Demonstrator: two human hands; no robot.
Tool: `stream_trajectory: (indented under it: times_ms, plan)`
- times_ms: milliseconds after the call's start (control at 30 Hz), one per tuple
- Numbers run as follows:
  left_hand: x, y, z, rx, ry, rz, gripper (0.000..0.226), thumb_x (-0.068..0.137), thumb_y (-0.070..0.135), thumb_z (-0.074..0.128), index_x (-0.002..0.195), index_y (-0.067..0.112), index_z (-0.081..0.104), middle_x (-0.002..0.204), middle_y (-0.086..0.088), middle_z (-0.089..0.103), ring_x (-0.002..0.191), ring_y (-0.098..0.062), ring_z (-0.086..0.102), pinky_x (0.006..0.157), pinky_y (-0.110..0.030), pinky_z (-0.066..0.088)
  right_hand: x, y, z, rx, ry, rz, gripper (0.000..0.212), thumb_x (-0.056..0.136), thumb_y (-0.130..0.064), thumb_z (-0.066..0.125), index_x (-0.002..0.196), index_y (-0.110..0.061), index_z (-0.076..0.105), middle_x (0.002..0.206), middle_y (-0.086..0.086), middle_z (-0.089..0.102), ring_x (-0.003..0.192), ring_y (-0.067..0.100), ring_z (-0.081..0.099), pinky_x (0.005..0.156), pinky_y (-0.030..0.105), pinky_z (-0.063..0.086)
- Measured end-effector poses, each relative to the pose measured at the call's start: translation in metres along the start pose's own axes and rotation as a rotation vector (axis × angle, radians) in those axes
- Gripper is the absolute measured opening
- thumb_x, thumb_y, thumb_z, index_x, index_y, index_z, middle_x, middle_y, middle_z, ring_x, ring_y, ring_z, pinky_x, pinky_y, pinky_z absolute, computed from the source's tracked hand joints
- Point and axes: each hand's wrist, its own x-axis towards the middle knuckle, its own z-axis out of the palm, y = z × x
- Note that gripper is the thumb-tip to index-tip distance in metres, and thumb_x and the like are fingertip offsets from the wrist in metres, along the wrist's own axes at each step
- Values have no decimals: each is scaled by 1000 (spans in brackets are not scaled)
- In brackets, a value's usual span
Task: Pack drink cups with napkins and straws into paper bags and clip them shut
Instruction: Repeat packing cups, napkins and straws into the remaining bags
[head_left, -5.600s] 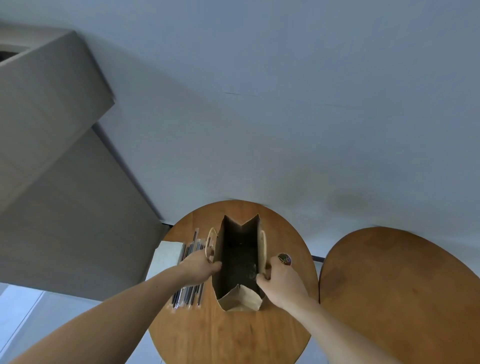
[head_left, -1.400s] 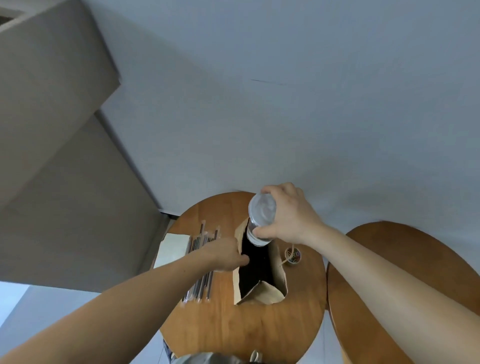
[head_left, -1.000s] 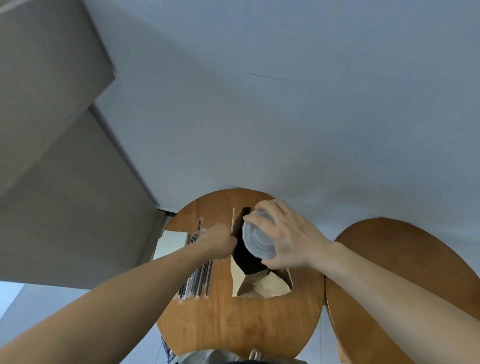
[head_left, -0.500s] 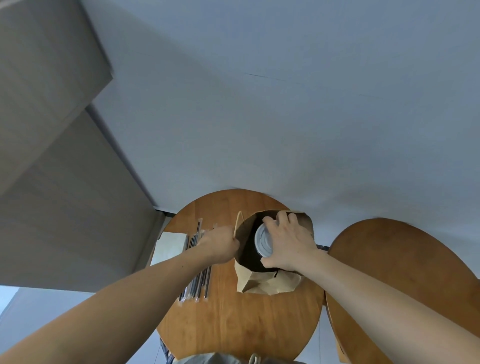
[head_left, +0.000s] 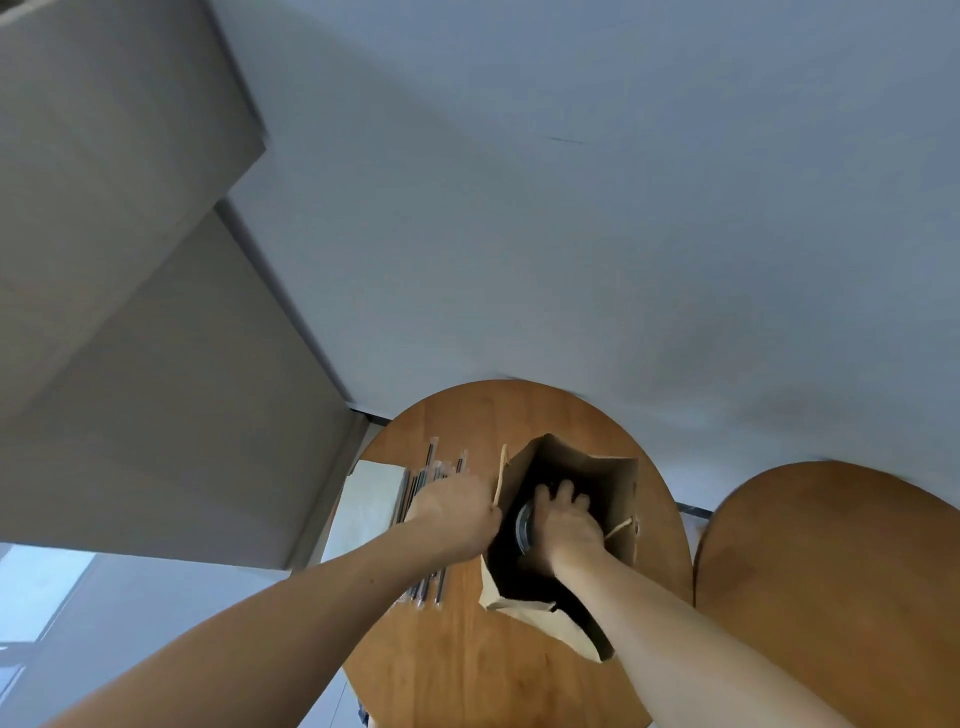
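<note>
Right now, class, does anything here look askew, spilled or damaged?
Only the paper bag: its near wall is folded outward and its mouth stretched crooked around the right hand holding the drink cup. Nothing looks spilled.

Right hand (head_left: 563, 525) is hiding most of the cup (head_left: 521, 526) inside the bag (head_left: 618, 493); left hand (head_left: 457, 512) is covering some straws (head_left: 431, 467).

Soft, even daylight, slight motion blur throughout, strong wide-angle bending at edges, bag (head_left: 613, 488) interior dark.
</note>
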Motion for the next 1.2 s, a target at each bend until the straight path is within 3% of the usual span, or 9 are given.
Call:
stream_trajectory:
  times_ms: [167, 333, 567, 733, 833, 933, 1000, 1100, 1200]
  plan:
    - [-5, -8, 11, -19, 2, -64, 22, 98, 33, 43, 85, 21, 55, 72, 4, 56, 67, -13, 62, 67, -28, 57, 10, -1, 27, -27, 37, -69, 88, 77, -51, 70, 145, -20, 24, 139, 17, 30, 122, 36, 42, 92, 42, 51]
    - [-5, -15, 16, -37, -30, -80, 24, 96, 35, 47, 83, 20, 59, 71, 2, 59, 62, -10, 61, 66, -26, 59, 13, -5, 36, -69, 91, -147, 86, 82, -46, 68, 149, -21, 21, 146, 16, 28, 127, 37, 38, 94, 43, 49]
    - [-3, -16, 15, -139, -56, -72, 24, 93, 34, 53, 75, 20, 59, 67, 1, 59, 58, -10, 61, 59, -22, 55, 10, -2, 34, 8, 34, -114, 101, 70, -59, 74, 149, -26, 20, 144, 12, 29, 126, 35, 38, 95, 43, 48]
    - [-2, -17, 9, -155, -152, 40, 26, 88, 38, 54, 89, 13, 59, 79, -6, 66, 71, -20, 69, 73, -35, 62, -6, -6, 11, 106, -30, -43, 87, 80, -48, 68, 149, -21, 23, 144, 12, 31, 129, 35, 39, 102, 45, 43]
    - [-1, -13, -4, -138, -256, 211, 28, 85, 44, 60, 98, 21, 50, 92, -6, 67, 81, -20, 68, 72, -31, 58, -27, -6, -13, 77, -29, -83, 65, 87, -39, 64, 143, -17, 37, 136, 11, 44, 122, 31, 46, 99, 42, 45]
    - [0, -9, -22, -126, -314, 260, 60, 78, 43, 74, 127, 25, 46, 103, 3, 63, 84, -11, 63, 69, -20, 50, -55, 1, -49, 33, 24, -163, 41, 89, -35, 60, 126, -19, 52, 115, 5, 58, 101, 26, 59, 77, 34, 49]
    - [1, -6, -36, -77, -378, 271, 87, 74, 40, 78, 145, 26, 29, 103, 5, 64, 89, -11, 63, 77, -25, 51, -71, 8, -75, 7, 85, -184, 18, 91, -35, 58, 101, -20, 59, 90, 0, 62, 78, 19, 61, 59, 29, 42]
    - [1, -4, -58, 53, -404, 270, 106, 74, 35, 79, 154, 32, 8, 128, -4, 61, 108, -20, 60, 97, -37, 48, -93, 16, -106, 70, 173, -186, 33, 94, -37, 54, 66, -20, 50, 59, -2, 51, 53, 17, 51, 47, 29, 35]
    - [2, -1, -72, 107, -330, 277, 101, 80, 27, 76, 156, 32, 9, 139, -7, 53, 102, -18, 63, 84, -31, 52, -106, 25, -127, 137, 224, -183, 26, 92, -39, 54, 91, -15, 64, 76, 2, 62, 71, 21, 60, 59, 32, 46]
